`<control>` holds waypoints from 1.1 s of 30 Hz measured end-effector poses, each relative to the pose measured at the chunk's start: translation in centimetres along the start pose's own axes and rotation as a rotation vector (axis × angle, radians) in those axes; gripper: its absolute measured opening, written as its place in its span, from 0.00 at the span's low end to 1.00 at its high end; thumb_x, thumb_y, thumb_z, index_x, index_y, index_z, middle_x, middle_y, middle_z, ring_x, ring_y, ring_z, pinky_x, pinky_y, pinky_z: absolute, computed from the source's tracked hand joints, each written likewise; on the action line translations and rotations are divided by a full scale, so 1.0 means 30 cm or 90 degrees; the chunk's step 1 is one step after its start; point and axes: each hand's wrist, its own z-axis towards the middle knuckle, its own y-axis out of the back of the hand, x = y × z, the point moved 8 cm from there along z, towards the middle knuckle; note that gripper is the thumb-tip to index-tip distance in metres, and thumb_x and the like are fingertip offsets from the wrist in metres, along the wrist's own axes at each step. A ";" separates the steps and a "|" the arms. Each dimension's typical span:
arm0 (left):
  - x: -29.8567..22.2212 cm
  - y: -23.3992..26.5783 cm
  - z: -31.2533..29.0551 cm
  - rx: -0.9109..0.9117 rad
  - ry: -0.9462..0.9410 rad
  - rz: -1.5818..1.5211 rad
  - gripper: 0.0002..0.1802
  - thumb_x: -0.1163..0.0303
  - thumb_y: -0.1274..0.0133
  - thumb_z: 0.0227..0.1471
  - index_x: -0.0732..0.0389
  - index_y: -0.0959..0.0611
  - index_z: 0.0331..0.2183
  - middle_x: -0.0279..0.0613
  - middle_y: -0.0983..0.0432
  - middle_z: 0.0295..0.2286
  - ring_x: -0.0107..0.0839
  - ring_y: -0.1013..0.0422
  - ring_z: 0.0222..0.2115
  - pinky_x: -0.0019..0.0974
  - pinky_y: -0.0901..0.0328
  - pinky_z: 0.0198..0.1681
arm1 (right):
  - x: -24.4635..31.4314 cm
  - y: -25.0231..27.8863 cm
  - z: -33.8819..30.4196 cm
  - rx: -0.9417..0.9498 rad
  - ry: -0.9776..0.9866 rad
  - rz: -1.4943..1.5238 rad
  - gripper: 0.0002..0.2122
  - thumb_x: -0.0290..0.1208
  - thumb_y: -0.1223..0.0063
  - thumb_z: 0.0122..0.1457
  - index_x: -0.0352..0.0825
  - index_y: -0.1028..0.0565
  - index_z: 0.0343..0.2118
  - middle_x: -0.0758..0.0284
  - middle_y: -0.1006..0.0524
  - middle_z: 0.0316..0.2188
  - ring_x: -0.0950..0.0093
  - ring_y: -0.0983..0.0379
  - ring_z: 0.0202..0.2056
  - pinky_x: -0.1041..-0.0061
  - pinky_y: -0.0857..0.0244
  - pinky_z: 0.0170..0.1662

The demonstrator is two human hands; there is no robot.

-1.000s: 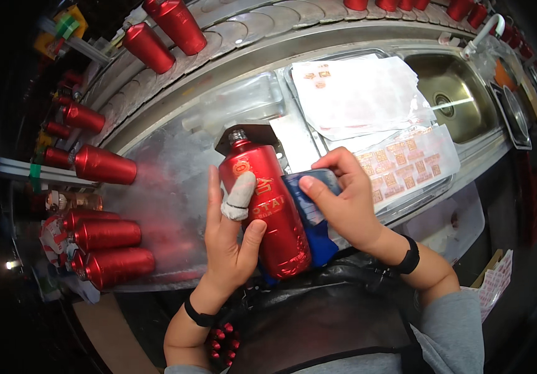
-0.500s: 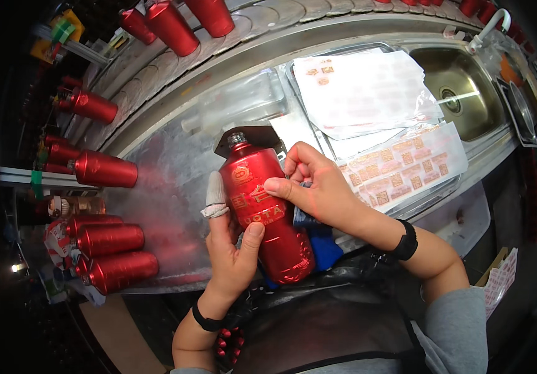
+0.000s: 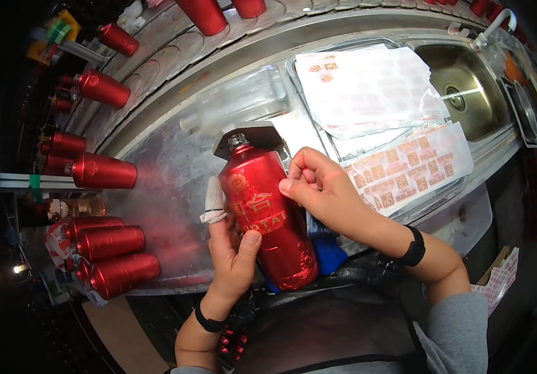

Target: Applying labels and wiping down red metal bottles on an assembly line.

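Observation:
A glossy red bottle (image 3: 284, 252) with a clear neck and gold markings leans in front of me, its neck pointing away. My left hand (image 3: 232, 258) grips its left side, thumb on the front; a white cover (image 3: 213, 196) wraps one finger. At the bottle's right shoulder, my right hand (image 3: 331, 193) is closed in a pinch, thumb tip at the bottle's edge. Whatever lies between those fingertips is too small to make out. Behind the neck sits a dark angled plate (image 3: 262, 136). Blue cloth (image 3: 329, 254) shows beneath the bottle's lower right side.
Decal sheets (image 3: 409, 165) and white sheets (image 3: 368, 90) lie on trays to the right, before a metal sink (image 3: 462, 93). A clear bottle (image 3: 243, 96) lies on the metal worktop. More red bottles (image 3: 116, 240) lie left; others stand on a curved conveyor (image 3: 156, 65).
My right hand has drawn slightly right along the bottle's edge. The bottle has turned a little in my left hand, so its gold markings sit differently. Red bottles on the conveyor have shifted.

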 end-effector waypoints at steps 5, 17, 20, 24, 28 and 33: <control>-0.003 0.002 0.002 -0.006 0.001 -0.041 0.48 0.69 0.48 0.60 0.62 0.61 0.67 0.53 0.45 0.62 0.39 0.39 0.59 0.42 0.42 0.61 | 0.034 -0.003 0.015 0.021 0.056 -0.097 0.09 0.27 0.40 0.56 0.36 0.32 0.30 0.79 0.35 0.25 0.90 0.42 0.27 0.87 0.43 0.31; 0.009 0.002 -0.003 0.009 0.044 -0.096 0.45 0.69 0.47 0.60 0.66 0.56 0.66 0.54 0.41 0.59 0.39 0.36 0.58 0.42 0.40 0.60 | -0.001 -0.017 0.022 0.081 -0.057 0.010 0.14 0.35 0.35 0.56 0.35 0.31 0.28 0.77 0.31 0.22 0.89 0.38 0.25 0.87 0.43 0.28; 0.017 0.002 -0.009 0.012 0.047 -0.106 0.45 0.70 0.47 0.60 0.66 0.56 0.66 0.55 0.41 0.59 0.40 0.37 0.58 0.42 0.40 0.60 | 0.063 -0.013 -0.018 0.014 0.012 0.029 0.09 0.31 0.38 0.57 0.33 0.26 0.31 0.76 0.28 0.25 0.89 0.36 0.27 0.88 0.44 0.29; 0.006 0.010 -0.008 -0.006 0.022 -0.102 0.45 0.71 0.48 0.60 0.66 0.57 0.66 0.55 0.41 0.59 0.40 0.37 0.58 0.42 0.41 0.61 | 0.155 -0.046 -0.048 0.021 0.107 -0.128 0.05 0.27 0.39 0.54 0.31 0.22 0.31 0.74 0.26 0.27 0.88 0.34 0.28 0.86 0.39 0.32; 0.006 0.000 -0.009 0.024 0.042 -0.096 0.45 0.70 0.50 0.60 0.62 0.58 0.67 0.53 0.45 0.61 0.40 0.40 0.60 0.43 0.44 0.63 | 0.131 -0.052 -0.032 -0.004 0.040 -0.169 0.05 0.26 0.38 0.53 0.31 0.23 0.29 0.74 0.26 0.27 0.87 0.34 0.28 0.85 0.38 0.32; 0.008 0.005 -0.008 0.021 0.029 -0.093 0.45 0.71 0.48 0.60 0.66 0.57 0.67 0.56 0.39 0.58 0.40 0.35 0.57 0.42 0.40 0.60 | 0.136 -0.059 -0.029 0.003 0.059 -0.158 0.06 0.26 0.38 0.54 0.31 0.24 0.28 0.74 0.27 0.26 0.88 0.35 0.28 0.85 0.38 0.31</control>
